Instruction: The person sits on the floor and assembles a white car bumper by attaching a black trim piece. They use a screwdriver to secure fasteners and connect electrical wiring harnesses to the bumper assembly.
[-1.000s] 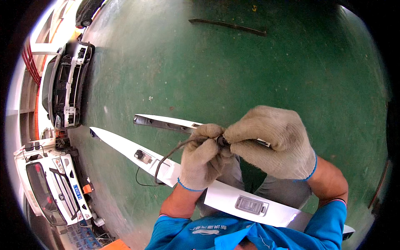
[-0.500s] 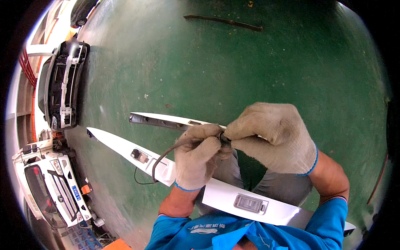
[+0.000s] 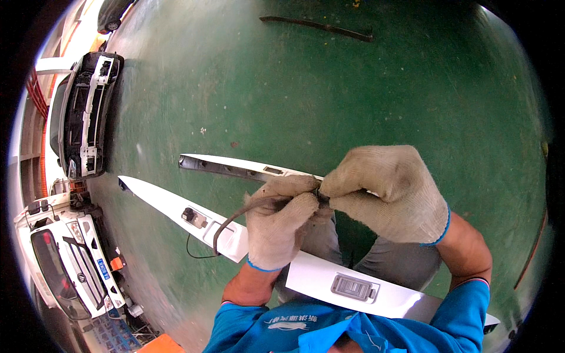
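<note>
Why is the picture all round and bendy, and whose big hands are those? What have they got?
There's no robot here, just a person in grey knitted gloves. A wide, fisheye camera on their head looks down, so straight edges bend and the corners go black.

The left hand holds a dark cable. The right hand pinches a small dark piece right by the left fingertips.

Below, a white panel with a ribbed grey part crosses the person's legs. Another white stretch points off to the left; the left arm hides whether they join. A second narrow panel is farther out, above the green floor.
</note>
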The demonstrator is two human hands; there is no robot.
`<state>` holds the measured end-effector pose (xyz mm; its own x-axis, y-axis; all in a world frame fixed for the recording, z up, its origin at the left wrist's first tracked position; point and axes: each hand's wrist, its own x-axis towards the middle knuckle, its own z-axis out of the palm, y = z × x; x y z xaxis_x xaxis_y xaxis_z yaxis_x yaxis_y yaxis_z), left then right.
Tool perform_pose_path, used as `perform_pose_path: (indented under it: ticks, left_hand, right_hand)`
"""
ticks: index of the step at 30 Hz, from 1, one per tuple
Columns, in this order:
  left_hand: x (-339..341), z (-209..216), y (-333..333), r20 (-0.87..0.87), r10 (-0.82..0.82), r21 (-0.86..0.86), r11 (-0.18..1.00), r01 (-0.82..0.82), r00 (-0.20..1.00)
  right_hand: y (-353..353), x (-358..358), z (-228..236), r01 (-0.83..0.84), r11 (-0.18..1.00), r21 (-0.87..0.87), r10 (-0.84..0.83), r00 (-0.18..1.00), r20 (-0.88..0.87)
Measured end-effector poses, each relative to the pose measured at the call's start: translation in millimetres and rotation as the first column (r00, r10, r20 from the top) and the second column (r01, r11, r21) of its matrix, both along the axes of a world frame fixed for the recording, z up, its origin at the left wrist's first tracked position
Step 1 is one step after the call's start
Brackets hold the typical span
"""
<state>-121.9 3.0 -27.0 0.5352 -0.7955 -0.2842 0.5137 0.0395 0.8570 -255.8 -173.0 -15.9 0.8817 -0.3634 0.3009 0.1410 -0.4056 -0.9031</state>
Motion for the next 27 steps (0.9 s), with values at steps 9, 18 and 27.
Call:
perform_pose_path:
  ticks: [9, 18, 27]
  left_hand:
    - [6.2, -5.4, 5.2, -0.127, -0.038, -0.080, 0.996, 0.028, 0.991]
    - [3.0, -1.1, -3.8, -0.106, -0.029, -0.063, 0.998, 0.022, 0.994]
    - [12.5, 5.6, -0.6, 0.013, 0.064, 0.016, 0.998, -0.064, 0.998]
  right_hand:
    - [-4.2, -7.9, 13.4, 0.039, 0.933, 0.357, 0.034, 0.980, -0.197]
    - [-11.3, -7.0, 6.7, 0.026, 0.819, 0.574, 0.154, 0.953, -0.262]
    - [32.1, -33.3, 36.3, -0.429, 0.900, -0.077, 0.323, 0.774, -0.545]
